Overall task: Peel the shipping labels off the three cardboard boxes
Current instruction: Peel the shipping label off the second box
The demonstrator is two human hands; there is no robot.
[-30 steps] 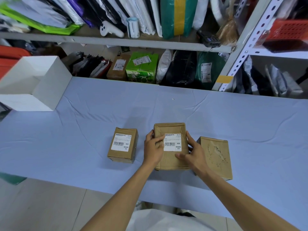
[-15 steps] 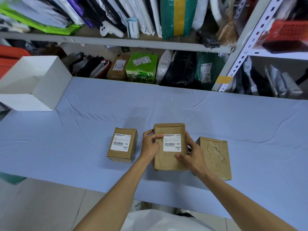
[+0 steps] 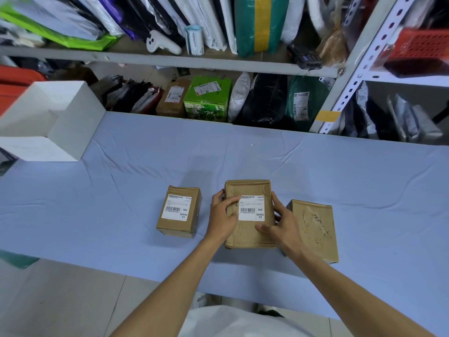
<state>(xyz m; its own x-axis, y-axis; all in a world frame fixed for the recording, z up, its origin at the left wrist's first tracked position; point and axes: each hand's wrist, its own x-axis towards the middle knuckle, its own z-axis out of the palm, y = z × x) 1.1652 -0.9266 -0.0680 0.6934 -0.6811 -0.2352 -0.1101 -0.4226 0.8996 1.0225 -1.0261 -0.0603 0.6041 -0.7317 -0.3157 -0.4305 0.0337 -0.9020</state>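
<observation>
Three brown cardboard boxes sit in a row on the blue-covered table [image 3: 340, 171]. The left box [image 3: 178, 226] carries a white shipping label [image 3: 177, 207] on top. The middle box [image 3: 250, 190] has a white label [image 3: 252, 211] too. My left hand [image 3: 222, 216] grips this box's left side, fingers over the label's upper left corner. My right hand [image 3: 283, 223] holds its right side, thumb lying just below the label. The right box [image 3: 313, 227] bears no label, only torn paper marks on its top.
A white open box [image 3: 60, 122] stands at the table's far left. Behind the table, metal shelves [image 3: 170, 60] hold parcels, bags, a green carton [image 3: 206, 99] and a red basket [image 3: 422, 43]. The table's near edge runs just below the boxes.
The middle box has been turned slightly and nudged left. My left fingers have slid onto the label's upper left corner. The outer boxes stayed put.
</observation>
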